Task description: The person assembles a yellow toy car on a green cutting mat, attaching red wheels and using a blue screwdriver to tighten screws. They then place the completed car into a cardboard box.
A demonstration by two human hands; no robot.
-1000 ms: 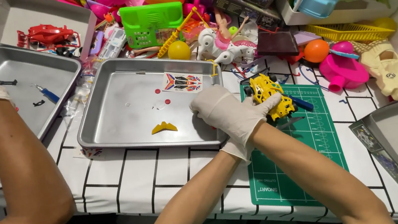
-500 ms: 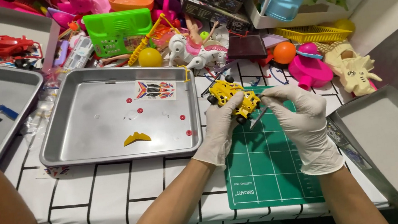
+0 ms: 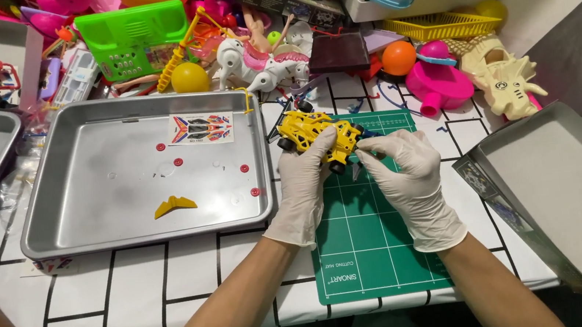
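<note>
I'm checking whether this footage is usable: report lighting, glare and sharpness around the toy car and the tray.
Head view: even, soft light; the yellow toy car and both gloved hands, left hand and right hand, are sharp; the metal tray shows only dull sheen, no harsh glare; faint shadows under the hands on the green cutting mat.

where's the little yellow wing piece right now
In the head view the yellow wing piece lies loose inside the metal tray, near its front edge, left of the left hand.

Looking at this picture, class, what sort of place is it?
Probably a hobby bench for taking toys apart: a green gridded cutting mat, a shallow metal tray holding small red parts, and a heap of colourful plastic toys. Gloved hands hold a yellow toy car.
</note>
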